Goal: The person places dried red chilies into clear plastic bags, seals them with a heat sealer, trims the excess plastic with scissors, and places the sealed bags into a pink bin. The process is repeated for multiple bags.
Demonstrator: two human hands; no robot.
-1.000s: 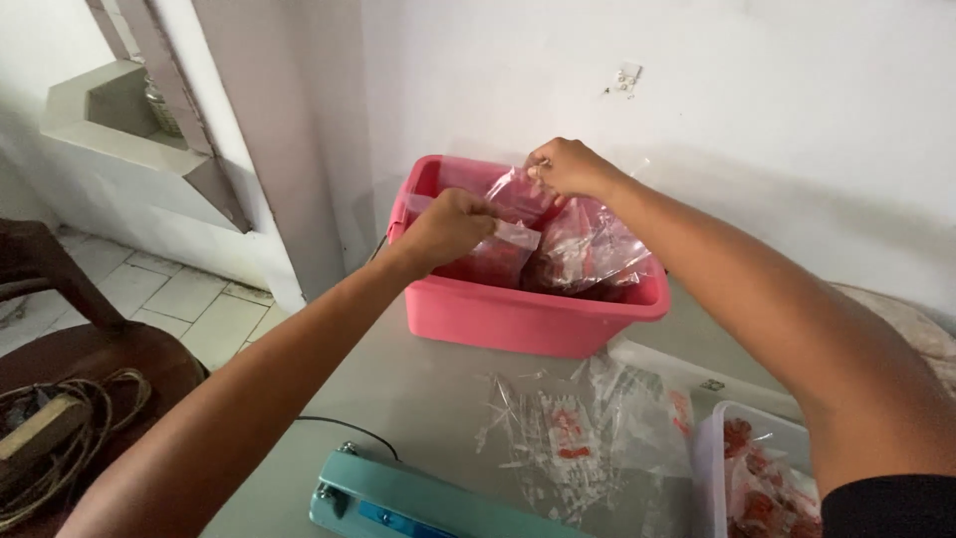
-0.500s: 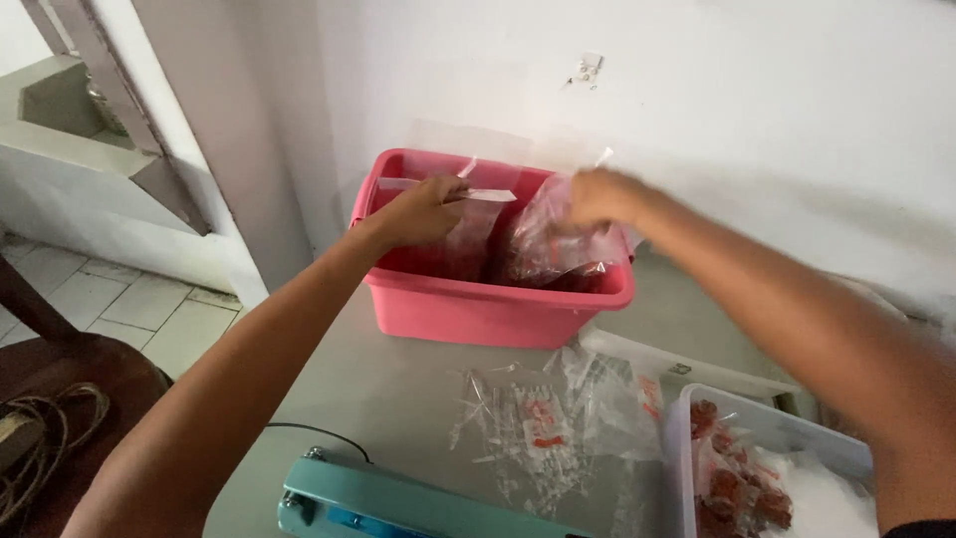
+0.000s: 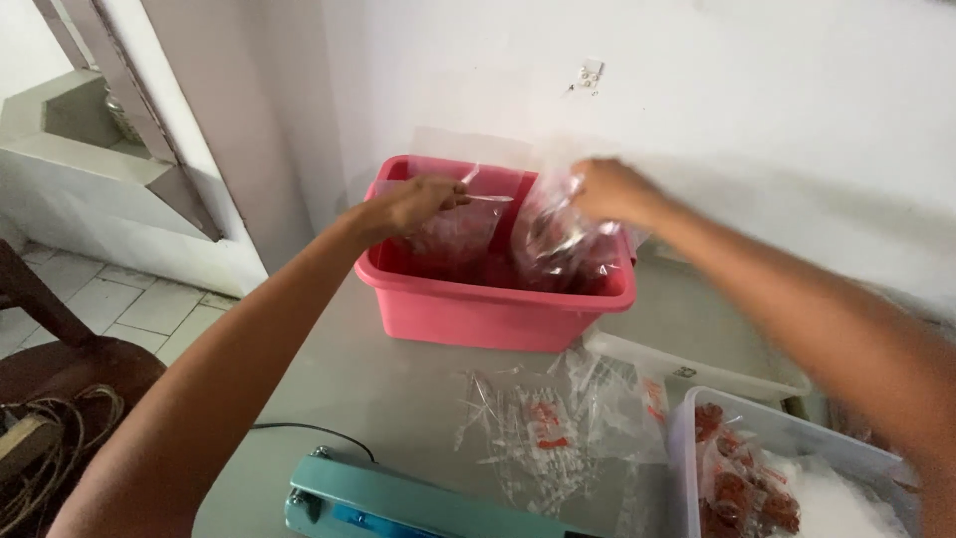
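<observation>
Two clear plastic bags of red pieces stand upright in the pink tub (image 3: 468, 304), long axes vertical, open tops up. The left bag (image 3: 453, 234) is pinched at its top edge by the left hand (image 3: 413, 204), which keeps it from slumping; the right bag (image 3: 558, 244) is gripped at its gathered neck by the right hand (image 3: 607, 189), blurred. The tub sits at the bench (image 3: 388, 389)'s far edge by the wall, with empty bags (image 3: 558, 428) and a teal heat sealer (image 3: 398, 503) nearer.

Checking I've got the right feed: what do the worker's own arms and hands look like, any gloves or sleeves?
Both arms are bare up to the frame edge, with no sleeves in view. The left hand and right hand wear no gloves, rings or watch that I can see; the right is motion-blurred.
</observation>
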